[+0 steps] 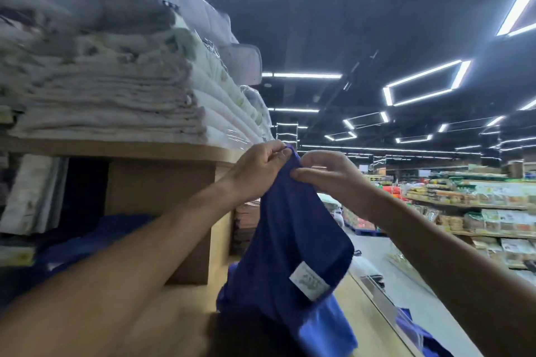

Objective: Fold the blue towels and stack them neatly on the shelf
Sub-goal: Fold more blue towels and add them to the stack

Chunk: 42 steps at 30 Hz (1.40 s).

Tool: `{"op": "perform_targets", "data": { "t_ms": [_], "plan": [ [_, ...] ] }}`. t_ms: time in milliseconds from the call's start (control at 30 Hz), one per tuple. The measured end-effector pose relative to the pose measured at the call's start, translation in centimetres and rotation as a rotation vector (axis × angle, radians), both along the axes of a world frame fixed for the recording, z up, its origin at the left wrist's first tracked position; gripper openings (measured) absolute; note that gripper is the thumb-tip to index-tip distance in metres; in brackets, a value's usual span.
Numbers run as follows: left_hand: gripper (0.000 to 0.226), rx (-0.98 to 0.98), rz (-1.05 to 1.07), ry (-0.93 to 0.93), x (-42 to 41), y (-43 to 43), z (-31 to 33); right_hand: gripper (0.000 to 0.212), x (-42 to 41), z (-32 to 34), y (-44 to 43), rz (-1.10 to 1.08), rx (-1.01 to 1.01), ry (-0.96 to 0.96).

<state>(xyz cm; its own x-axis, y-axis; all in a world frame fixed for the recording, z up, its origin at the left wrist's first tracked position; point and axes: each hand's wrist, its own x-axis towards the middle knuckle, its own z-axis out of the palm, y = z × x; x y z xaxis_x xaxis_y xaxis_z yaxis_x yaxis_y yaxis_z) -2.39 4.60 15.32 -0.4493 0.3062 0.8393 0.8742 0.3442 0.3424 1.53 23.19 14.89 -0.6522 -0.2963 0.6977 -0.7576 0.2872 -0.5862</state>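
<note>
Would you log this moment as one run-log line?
left hand pinches blue towel top edge | right hand pinches same edge | towel hangs, label showing

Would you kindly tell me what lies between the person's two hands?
In the head view, only the bunched top edge of the dark blue cloth towel lies between the left hand and the right hand, which both pinch it.

From my feed I see a dark ceiling (pixel 319 23) crossed by bright white light strips (pixel 301 75), some bent into angular frames (pixel 423 82). At the far right, store shelves (pixel 478 206) hold colourful packaged goods beside a pale grey floor (pixel 406 284). High on the near left sits a blurred stack of pale folded linens (pixel 101 101), with plastic-wrapped bedding (pixel 226 101) just beside it.
</note>
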Motion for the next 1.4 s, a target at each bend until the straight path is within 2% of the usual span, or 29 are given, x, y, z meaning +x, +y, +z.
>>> {"op": "perform_targets", "data": {
  "t_ms": [100, 233, 367, 500, 767, 867, 1000, 1100, 1200, 1300, 1400],
  "plan": [
    [0.028, -0.043, 0.089, 0.066, 1.4, 0.3, 2.4, 0.021, 2.1, 2.1, 0.5, 0.015, 0.055, -0.141],
    [0.031, -0.111, 0.157, 0.138, 2.9, 0.3, 4.0, 0.018, 4.4, 3.7, 0.9, -0.082, 0.162, -0.182],
    [0.031, -0.164, 0.196, 0.277, 4.2, 0.1, 4.5, 0.013, 6.2, 3.7, 0.9, -0.055, 0.237, -0.286],
    [0.030, -0.170, 0.271, 0.352, 5.3, -1.1, 5.5, 0.023, 7.2, 2.7, 1.2, -0.065, 0.390, -0.419],
    [0.024, -0.168, 0.394, 0.405, 5.2, -4.6, 6.6, 0.025, 7.1, -0.1, 3.2, -0.170, 0.576, -0.471],
    [0.020, -0.144, 0.440, 0.446, 5.0, -5.5, 6.4, 0.019, 6.8, -1.6, 3.7, -0.185, 0.603, -0.507],
    [0.010, -0.122, 0.455, 0.511, 5.2, -6.2, 6.1, 0.021, 6.3, -4.1, 3.9, -0.211, 0.629, -0.510],
    [0.006, -0.123, 0.485, 0.558, 5.9, -6.8, 5.9, 0.027, 6.1, -6.0, 4.4, -0.175, 0.606, -0.511],
    [0.015, -0.114, 0.526, 0.566, 6.7, -8.1, 5.3, 0.030, 5.8, -7.6, 5.5, -0.136, 0.476, -0.446],
    [0.023, -0.048, 0.497, 0.536, 7.6, -10.1, 3.6, 0.009, 5.4, -8.9, 6.6, -0.084, 0.118, -0.352],
    [0.025, 0.044, 0.482, 0.431, 8.0, -12.1, 0.5, 0.033, 5.3, -9.7, 7.3, -0.052, -0.208, -0.352]
  ]
}}
